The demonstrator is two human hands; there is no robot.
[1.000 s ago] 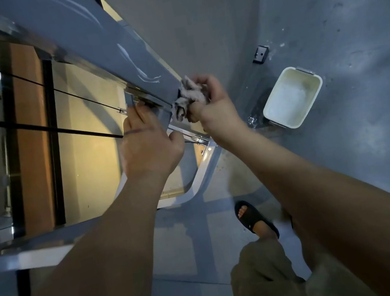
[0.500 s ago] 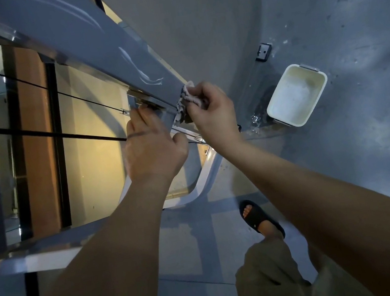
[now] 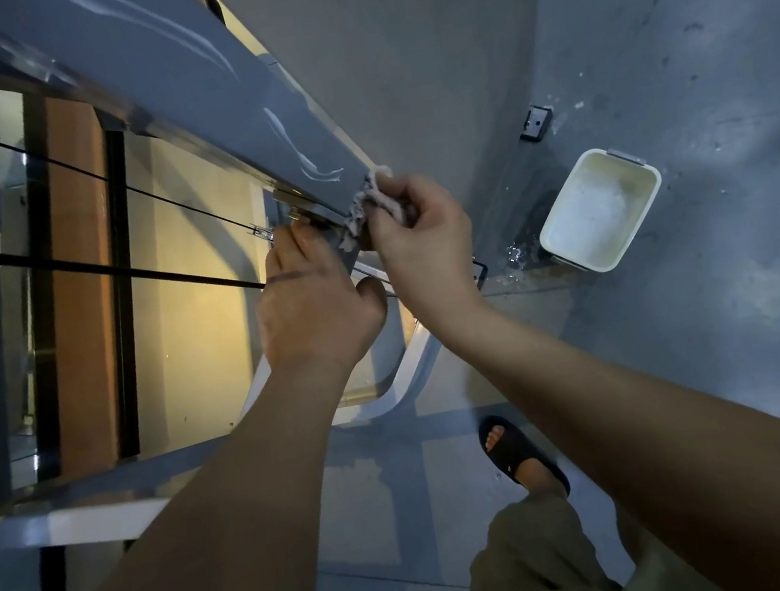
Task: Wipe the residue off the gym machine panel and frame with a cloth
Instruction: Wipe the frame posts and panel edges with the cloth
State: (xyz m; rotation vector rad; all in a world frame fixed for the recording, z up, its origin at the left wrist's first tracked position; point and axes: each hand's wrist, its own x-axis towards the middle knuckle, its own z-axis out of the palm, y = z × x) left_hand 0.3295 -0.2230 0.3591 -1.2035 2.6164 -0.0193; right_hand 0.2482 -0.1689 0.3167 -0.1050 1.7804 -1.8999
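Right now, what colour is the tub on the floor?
The tub is white, seen in the head view.

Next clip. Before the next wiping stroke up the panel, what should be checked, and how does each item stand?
1. Grip of right hand on cloth: ok, fingers curl round it.
2. Contact of cloth with panel lower end: ok.
3. Steadying by left hand on frame: ok, it holds the edge beside the cloth.
4. Wiping of residue streaks: not ok, white streaks show above the cloth.
5. Cleanliness of cloth: cannot tell.
6. Clearance between tub and foot: ok, apart on the floor.
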